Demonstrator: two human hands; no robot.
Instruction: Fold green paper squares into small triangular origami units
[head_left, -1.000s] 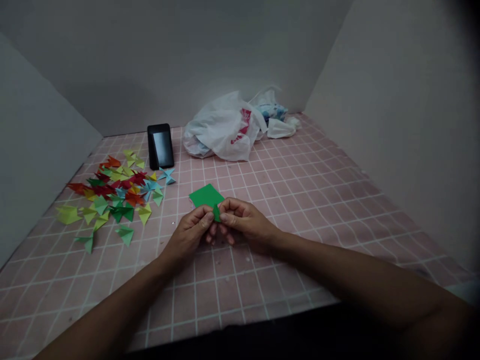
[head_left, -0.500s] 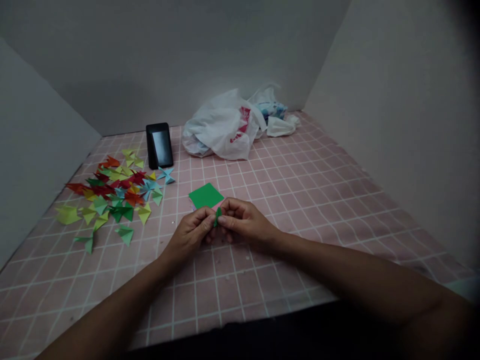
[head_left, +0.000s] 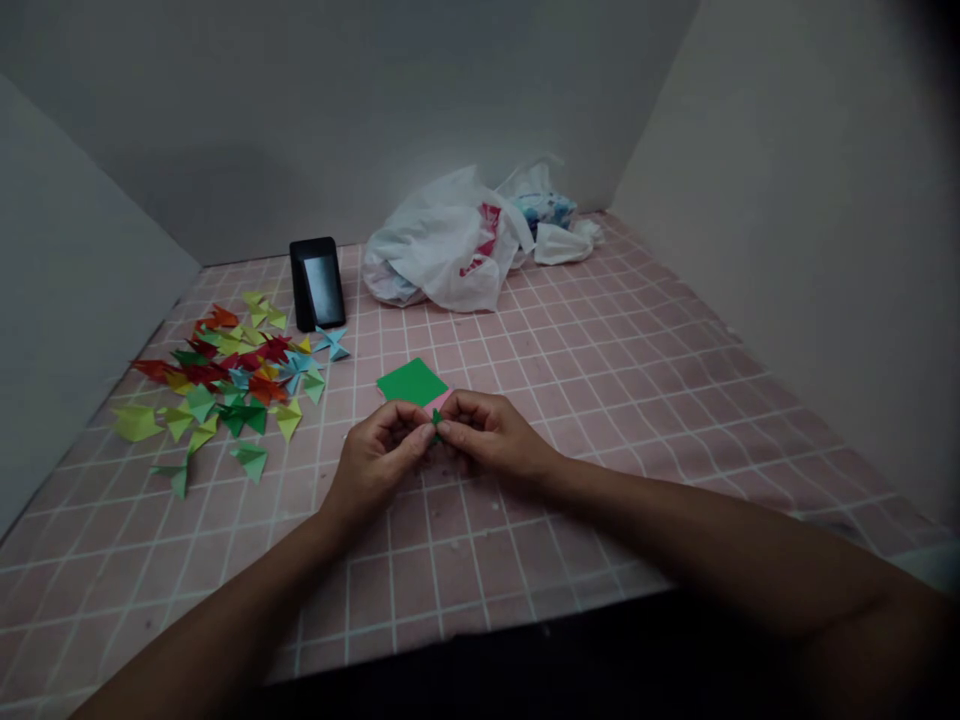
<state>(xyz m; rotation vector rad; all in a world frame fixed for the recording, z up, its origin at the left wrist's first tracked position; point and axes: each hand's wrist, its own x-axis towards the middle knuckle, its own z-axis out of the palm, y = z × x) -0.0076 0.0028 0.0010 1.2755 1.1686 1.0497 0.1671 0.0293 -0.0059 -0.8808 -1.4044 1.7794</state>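
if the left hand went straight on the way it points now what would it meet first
Past the small green folded paper it pinches, the left hand would probably meet the right hand first, just opposite; exact depth is unclear from this single view.

Small green paper (head_left: 436, 417), apparently folded, pinched tip-up, partly hidden

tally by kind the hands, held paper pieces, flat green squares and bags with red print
Left hand and right hand: 2 hands
Held green piece: 1
Flat green square: 1 showing
Red-print bag: 1
Total: 5
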